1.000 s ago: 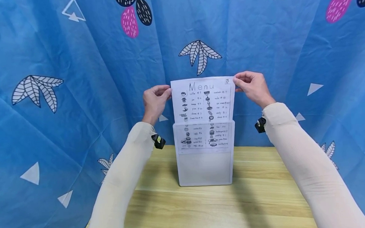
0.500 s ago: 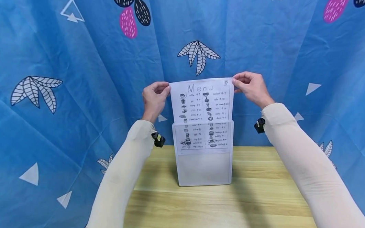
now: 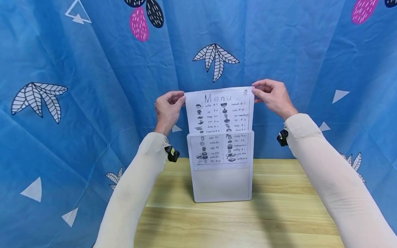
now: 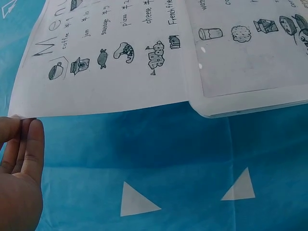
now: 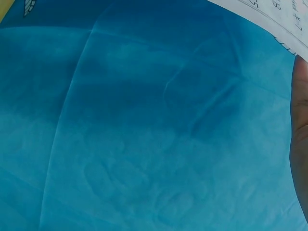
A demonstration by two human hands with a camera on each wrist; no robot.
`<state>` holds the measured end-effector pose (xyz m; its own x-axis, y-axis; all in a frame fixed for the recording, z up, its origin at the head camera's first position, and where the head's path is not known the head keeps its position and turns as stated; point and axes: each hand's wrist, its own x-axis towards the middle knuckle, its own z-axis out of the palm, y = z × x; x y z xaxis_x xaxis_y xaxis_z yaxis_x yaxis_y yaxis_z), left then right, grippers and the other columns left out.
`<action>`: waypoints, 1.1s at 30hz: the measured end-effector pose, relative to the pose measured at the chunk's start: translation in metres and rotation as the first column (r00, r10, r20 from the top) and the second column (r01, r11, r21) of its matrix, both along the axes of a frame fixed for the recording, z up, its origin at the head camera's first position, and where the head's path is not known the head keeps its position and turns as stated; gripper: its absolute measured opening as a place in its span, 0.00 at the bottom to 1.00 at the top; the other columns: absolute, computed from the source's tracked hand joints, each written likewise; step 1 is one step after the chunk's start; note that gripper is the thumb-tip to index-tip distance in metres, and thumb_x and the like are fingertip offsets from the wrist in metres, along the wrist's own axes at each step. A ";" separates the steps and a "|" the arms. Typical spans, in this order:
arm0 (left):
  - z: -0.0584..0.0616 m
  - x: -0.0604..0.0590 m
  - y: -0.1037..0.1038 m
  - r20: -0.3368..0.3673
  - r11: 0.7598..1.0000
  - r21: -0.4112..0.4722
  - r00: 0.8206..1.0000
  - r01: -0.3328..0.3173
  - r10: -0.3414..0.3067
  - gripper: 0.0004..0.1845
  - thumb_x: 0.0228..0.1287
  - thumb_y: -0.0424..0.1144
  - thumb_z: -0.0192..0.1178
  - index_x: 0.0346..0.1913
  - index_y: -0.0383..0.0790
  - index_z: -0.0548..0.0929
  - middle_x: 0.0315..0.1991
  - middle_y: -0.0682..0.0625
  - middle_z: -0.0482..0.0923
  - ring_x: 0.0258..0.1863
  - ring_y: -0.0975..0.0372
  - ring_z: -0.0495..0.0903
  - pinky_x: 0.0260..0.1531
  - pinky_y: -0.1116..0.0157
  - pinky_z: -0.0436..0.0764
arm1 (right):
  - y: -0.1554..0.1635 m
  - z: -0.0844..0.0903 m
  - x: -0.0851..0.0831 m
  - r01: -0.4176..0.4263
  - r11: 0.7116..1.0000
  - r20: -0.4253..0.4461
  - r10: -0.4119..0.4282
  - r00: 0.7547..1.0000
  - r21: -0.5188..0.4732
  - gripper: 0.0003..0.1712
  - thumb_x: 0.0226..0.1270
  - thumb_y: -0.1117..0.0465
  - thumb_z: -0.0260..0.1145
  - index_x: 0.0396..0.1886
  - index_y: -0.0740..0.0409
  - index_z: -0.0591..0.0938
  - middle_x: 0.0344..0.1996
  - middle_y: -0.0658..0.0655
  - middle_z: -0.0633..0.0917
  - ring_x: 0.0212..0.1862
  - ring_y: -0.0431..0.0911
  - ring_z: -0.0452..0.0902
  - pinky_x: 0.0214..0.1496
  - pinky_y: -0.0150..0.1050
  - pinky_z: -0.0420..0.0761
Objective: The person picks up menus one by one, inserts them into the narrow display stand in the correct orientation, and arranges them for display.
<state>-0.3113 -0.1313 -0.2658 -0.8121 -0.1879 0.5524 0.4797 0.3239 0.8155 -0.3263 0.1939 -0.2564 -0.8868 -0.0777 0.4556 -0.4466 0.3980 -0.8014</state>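
A white paper menu (image 3: 219,111) with handwritten items and small drawings stands upright, its lower half inside a clear upright sign holder (image 3: 222,186). My left hand (image 3: 168,110) pinches the sheet's top left corner between thumb and fingers. At the top right corner, my right hand (image 3: 274,97) pinches the paper the same way. The left wrist view shows the menu (image 4: 110,91) entering the holder's edge (image 4: 207,110), with my left hand (image 4: 21,168) at the corner. Only a sliver of my right hand (image 5: 301,130) and the sheet appears in the right wrist view.
The holder stands on a light wood table (image 3: 224,231). Behind and beside it hangs a blue patterned curtain (image 3: 141,67). Small black cameras (image 3: 172,154) are strapped at both wrists.
Both hands have moved down slightly with the menu's top corners, and the sheet sits a little deeper in the holder. The holder has stayed in place on the table.
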 end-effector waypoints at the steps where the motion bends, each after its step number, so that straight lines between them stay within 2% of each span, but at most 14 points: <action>1: -0.001 0.000 0.000 -0.001 1.000 0.001 1.000 -0.001 0.001 0.10 0.68 0.32 0.64 0.49 0.33 0.87 0.44 0.41 0.85 0.43 0.55 0.86 0.46 0.67 0.84 | 0.000 0.000 0.000 -0.002 1.000 -0.001 0.002 1.000 -0.002 0.18 0.73 0.57 0.64 0.57 0.62 0.82 0.49 0.61 0.86 0.43 0.42 0.83 0.45 0.31 0.85; 12: -0.007 0.002 -0.003 0.007 1.000 0.003 1.000 -0.002 0.002 0.10 0.68 0.31 0.65 0.48 0.32 0.87 0.42 0.41 0.85 0.41 0.55 0.85 0.45 0.68 0.85 | -0.002 -0.007 0.000 -0.008 1.000 0.008 0.008 1.000 0.001 0.18 0.73 0.58 0.64 0.56 0.63 0.82 0.47 0.61 0.86 0.41 0.41 0.83 0.43 0.30 0.85; 18: -0.007 0.003 -0.001 0.018 1.000 -0.003 1.000 0.000 0.000 0.10 0.68 0.32 0.65 0.49 0.32 0.87 0.43 0.41 0.85 0.42 0.56 0.85 0.46 0.68 0.84 | -0.001 -0.008 0.000 0.000 1.000 0.015 0.000 1.000 -0.002 0.18 0.73 0.56 0.64 0.56 0.62 0.82 0.47 0.59 0.86 0.42 0.42 0.83 0.44 0.30 0.85; 27: -0.006 0.002 -0.002 -0.007 1.000 0.002 1.000 0.007 -0.007 0.10 0.67 0.31 0.65 0.48 0.31 0.87 0.42 0.40 0.85 0.40 0.56 0.85 0.44 0.68 0.85 | -0.001 -0.007 -0.002 -0.023 1.000 0.003 0.023 1.000 -0.018 0.18 0.72 0.58 0.65 0.55 0.64 0.82 0.46 0.59 0.86 0.41 0.42 0.84 0.43 0.29 0.85; 33: -0.008 0.003 -0.003 0.003 1.000 0.000 1.000 0.008 -0.008 0.10 0.67 0.31 0.65 0.48 0.31 0.87 0.43 0.40 0.85 0.40 0.56 0.85 0.45 0.67 0.85 | -0.002 -0.008 0.000 -0.014 1.000 0.015 0.014 1.000 -0.005 0.18 0.72 0.58 0.65 0.56 0.64 0.82 0.46 0.60 0.86 0.40 0.42 0.84 0.44 0.33 0.86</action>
